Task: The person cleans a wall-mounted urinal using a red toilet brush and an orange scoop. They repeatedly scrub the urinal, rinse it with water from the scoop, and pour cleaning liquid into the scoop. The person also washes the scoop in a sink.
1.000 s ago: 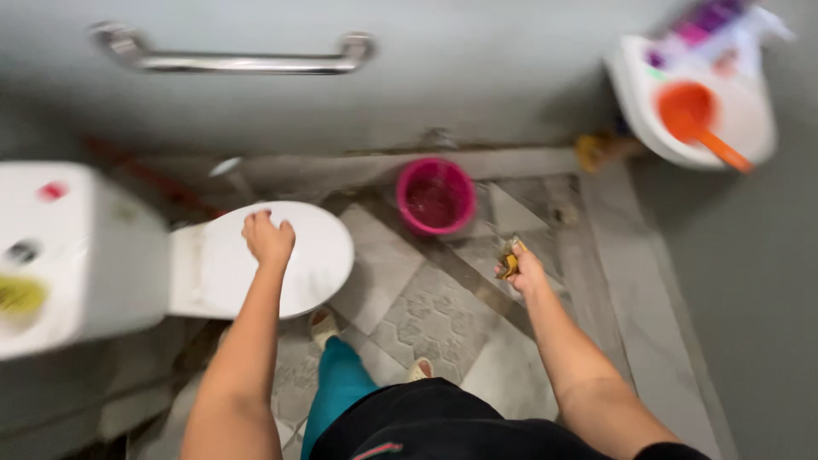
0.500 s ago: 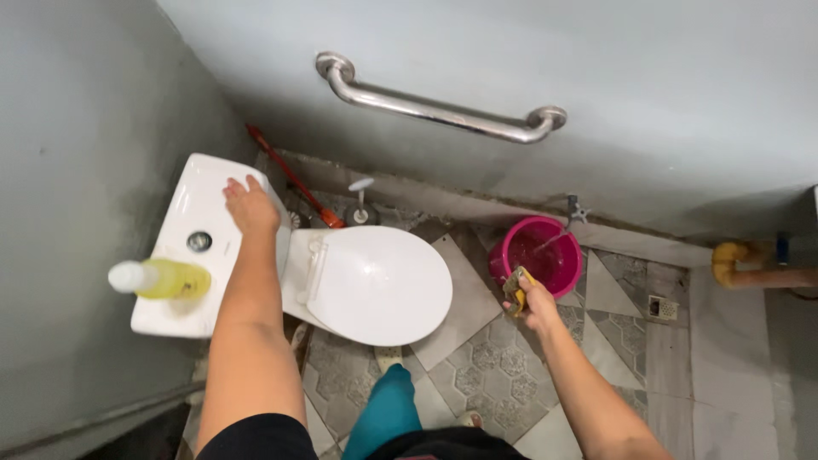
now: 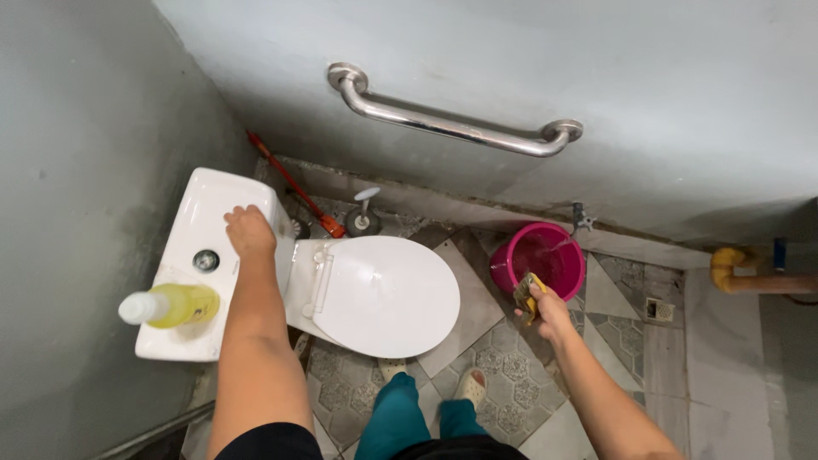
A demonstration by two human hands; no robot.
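A pale yellow bottle (image 3: 170, 306) with a white cap is lying on its side on the toilet tank lid (image 3: 200, 277), at about eight o'clock from my left hand (image 3: 250, 232). I am resting that hand palm down on the lid, fingers loosely curled against the white surface and gripping nothing; the round flush button (image 3: 205, 260) is sitting just beside it at about eight o'clock. At four o'clock from the hand the toilet seat lid (image 3: 383, 294) is lying shut over the bowl. Behind the bowl, near the wall, an orange-handled tool (image 3: 294, 187) is leaning at a slant and a toilet brush (image 3: 364, 217) is standing in its round holder. Above them a steel grab bar (image 3: 452, 119) is running along the grey wall. Down at six o'clock my sandalled foot (image 3: 469, 386) is standing on the patterned floor tiles (image 3: 503, 375). Further right, I am clasping a small yellow sponge (image 3: 530, 296) in my right hand (image 3: 550, 311), fingers closed around it, holding it just at the near rim of the pink bucket (image 3: 538, 260), which is lying at twelve o'clock from that hand with a little tap (image 3: 581, 217) above its far edge. At the far right a yellow pipe bend (image 3: 728, 264) is hugging the wall.
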